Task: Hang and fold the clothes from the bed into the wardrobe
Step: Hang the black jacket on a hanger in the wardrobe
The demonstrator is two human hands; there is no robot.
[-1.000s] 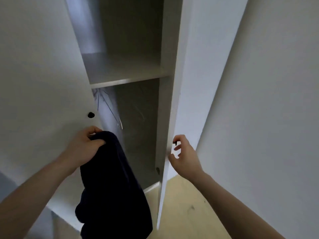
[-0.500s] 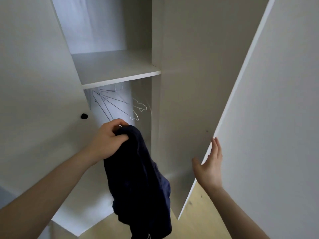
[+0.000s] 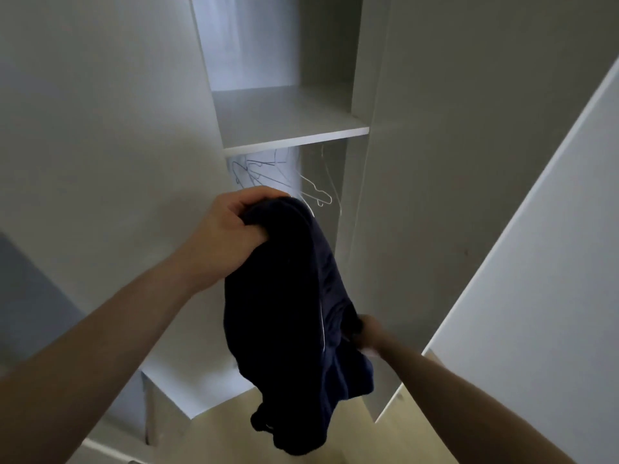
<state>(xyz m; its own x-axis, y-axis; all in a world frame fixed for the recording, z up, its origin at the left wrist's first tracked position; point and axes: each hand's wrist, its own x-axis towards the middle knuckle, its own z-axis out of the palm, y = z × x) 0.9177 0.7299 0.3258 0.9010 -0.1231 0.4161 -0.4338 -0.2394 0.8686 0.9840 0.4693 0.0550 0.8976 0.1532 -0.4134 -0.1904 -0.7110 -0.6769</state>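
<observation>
The right hand point(image 3: 363, 331) has left the opened wardrobe door point(image 3: 522, 262) and now reaches the dark garment's point(image 3: 288, 306) lower edge; its grip is hidden. The left hand point(image 3: 231, 236) clutches the garment below the shelf point(image 3: 288, 125), before wire hangers point(image 3: 311, 189), likely ready for hanging.

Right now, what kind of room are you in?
Probably a bedroom, at an open wardrobe: wire hangers hang under a shelf, and my left hand holds a dark garment.

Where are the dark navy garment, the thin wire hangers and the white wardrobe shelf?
dark navy garment point(image 3: 284, 296), head view, middle of the hanging cloth
thin wire hangers point(image 3: 316, 192), head view, lower bend of one hanger
white wardrobe shelf point(image 3: 288, 115), head view, bare top surface
</observation>
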